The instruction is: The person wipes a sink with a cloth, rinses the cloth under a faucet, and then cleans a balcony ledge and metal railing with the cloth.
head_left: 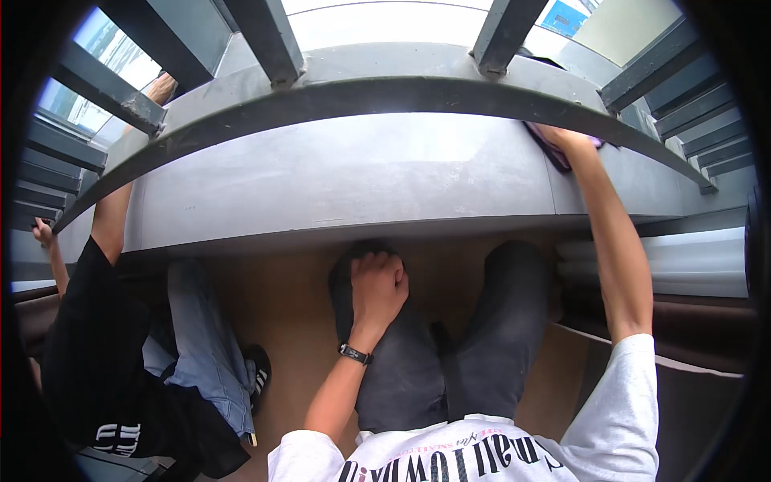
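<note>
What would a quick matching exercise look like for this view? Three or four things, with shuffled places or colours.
Things:
1. Left hand
2. Right hand
3. Wristband
4. Co-worker's jeans

Places or colours:
A. Light blue
B. At the purple cloth
C. Black
D. On the left knee

Pairs: 1-D, 2-B, 3-C, 4-A

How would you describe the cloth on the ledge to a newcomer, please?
Find the grey ledge beyond the knees. Follow the right forearm to the ledge's right side, where the cloth lies: purplish and dark-edged, unlike the grey ledge and railing around it.
</note>
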